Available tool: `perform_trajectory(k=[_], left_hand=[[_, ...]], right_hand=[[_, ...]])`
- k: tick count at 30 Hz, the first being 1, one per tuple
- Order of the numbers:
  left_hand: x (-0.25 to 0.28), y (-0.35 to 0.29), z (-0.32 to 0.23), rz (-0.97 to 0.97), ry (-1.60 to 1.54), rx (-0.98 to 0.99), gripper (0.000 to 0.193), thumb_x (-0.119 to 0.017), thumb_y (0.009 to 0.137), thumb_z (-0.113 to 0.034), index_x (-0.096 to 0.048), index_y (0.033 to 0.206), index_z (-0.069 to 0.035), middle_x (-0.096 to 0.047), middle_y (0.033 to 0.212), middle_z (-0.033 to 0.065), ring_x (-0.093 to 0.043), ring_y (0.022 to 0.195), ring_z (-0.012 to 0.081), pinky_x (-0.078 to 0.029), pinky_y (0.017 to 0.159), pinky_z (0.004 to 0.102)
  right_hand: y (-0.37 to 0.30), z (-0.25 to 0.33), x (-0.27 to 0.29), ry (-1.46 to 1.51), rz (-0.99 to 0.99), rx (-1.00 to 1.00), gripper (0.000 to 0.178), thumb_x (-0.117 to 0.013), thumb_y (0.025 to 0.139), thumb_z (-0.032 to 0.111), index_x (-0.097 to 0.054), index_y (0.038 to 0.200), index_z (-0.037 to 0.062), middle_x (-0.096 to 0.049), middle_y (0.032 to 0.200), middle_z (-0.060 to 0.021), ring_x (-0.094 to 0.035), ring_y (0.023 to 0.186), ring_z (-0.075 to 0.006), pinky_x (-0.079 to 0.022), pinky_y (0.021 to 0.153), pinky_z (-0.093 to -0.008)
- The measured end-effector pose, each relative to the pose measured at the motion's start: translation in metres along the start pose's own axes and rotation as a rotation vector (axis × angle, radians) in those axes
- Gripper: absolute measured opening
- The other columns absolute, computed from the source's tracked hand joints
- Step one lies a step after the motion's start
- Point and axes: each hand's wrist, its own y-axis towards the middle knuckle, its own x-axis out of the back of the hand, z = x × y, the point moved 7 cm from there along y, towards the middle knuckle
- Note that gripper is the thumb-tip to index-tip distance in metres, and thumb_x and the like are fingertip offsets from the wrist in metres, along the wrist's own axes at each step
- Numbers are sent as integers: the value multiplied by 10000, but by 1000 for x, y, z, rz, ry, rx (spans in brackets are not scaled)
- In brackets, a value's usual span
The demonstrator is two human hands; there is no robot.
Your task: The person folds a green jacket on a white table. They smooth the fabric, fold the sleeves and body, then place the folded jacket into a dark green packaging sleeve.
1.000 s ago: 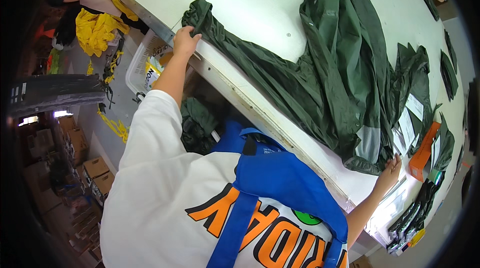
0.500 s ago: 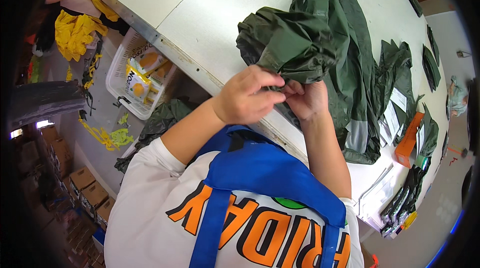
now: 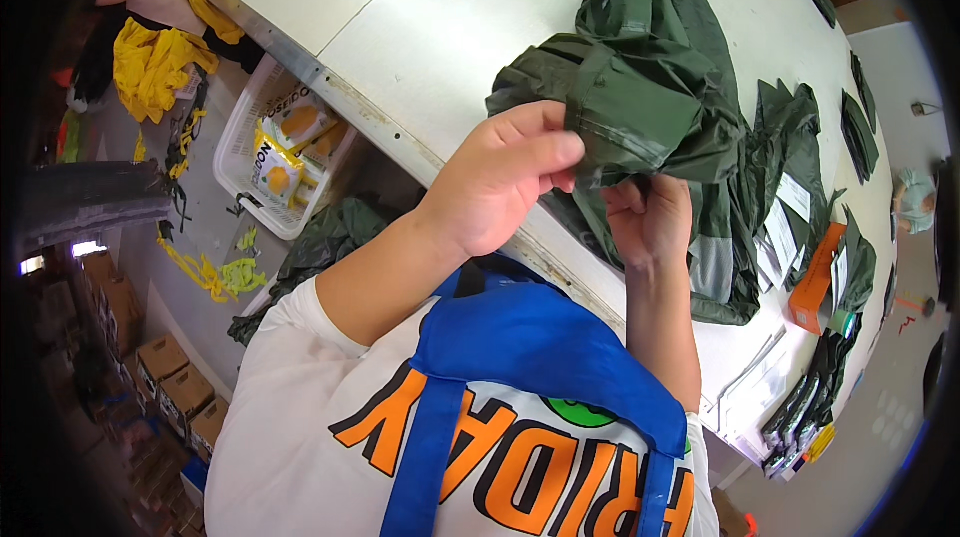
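A dark green waterproof garment lies bunched along the white table, its near end raised at the table's edge. My left hand pinches the folded, seamed rim of that end between thumb and fingers. Under the same end, my right hand has its fingers curled into the fabric, and cloth hides part of the fingertips. The rest of the garment trails off toward the far side, and a grey patch shows on its lower right part.
The white table has a bare metal edge. To the right lie more green garments, white paper slips and an orange box. A white basket with yellow packets stands below the left edge. Other people are at the far left and far right.
Both hands have moved slightly apart, the right one rightward. The garment's raised end has turned and spread, so a flat seamed section now faces up beside my left thumb.
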Motion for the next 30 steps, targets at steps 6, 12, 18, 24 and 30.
perform_trajectory(k=[6,12,18,24,30], left_hand=[[-13,-4,6,-21,238,1,250,-618,828,35,-574,1073,6,-650,925,84,-612,886,170,-518,799,316],[-27,-2,22,-7,332,-35,281,-618,822,58,-551,1087,-7,-643,980,88,-634,863,166,-555,801,340],[-36,-2,71,-86,127,404,122,-556,925,-185,-578,985,-80,-584,815,-31,-580,698,45,-532,747,247],[-23,3,84,-43,299,393,95,-573,908,-160,-611,956,-87,-601,853,-22,-566,686,64,-479,652,221],[-27,2,81,-41,301,458,115,-608,902,-178,-606,828,-91,-578,725,-17,-530,590,55,-378,505,174]], right_hand=[[-14,16,16,-16,-466,100,119,-528,937,195,-584,995,108,-555,738,26,-328,450,-72,-310,465,-251],[-85,101,-3,-386,-184,817,209,-480,963,166,-529,1074,-5,-506,778,-39,-315,474,-54,-224,422,-176],[-85,72,-21,-1117,-244,483,232,-661,803,0,-635,1033,13,-616,860,-52,-571,777,-99,-453,677,-215],[-87,66,-1,-1206,-256,535,265,-741,720,11,-653,969,20,-614,842,-51,-542,696,-111,-429,610,-227],[-96,69,-9,-1358,-129,882,252,-678,667,-80,-659,900,14,-617,868,-84,-579,717,-158,-444,571,-245]])
